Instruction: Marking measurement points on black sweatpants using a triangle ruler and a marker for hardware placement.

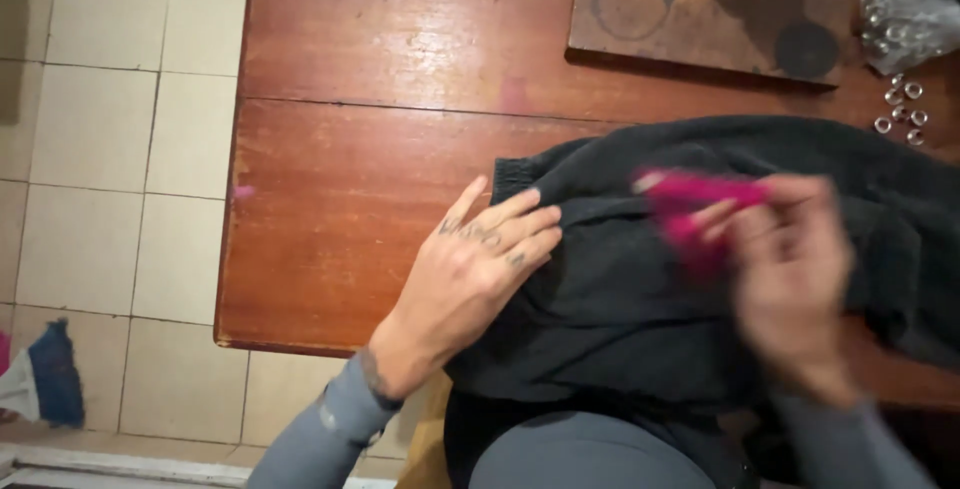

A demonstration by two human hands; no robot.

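garment: a black fleece garment (650, 299) lay on the wooden table (380, 149), hanging over its near edge.
left hand: the left hand (480, 259) pressed flat on it, fingers spread, gripping nothing.
right hand: the right hand (790, 269), blurred, pinched a pink tool (700, 194).
handling: soft and light, probably best taken by its cuffed edge.
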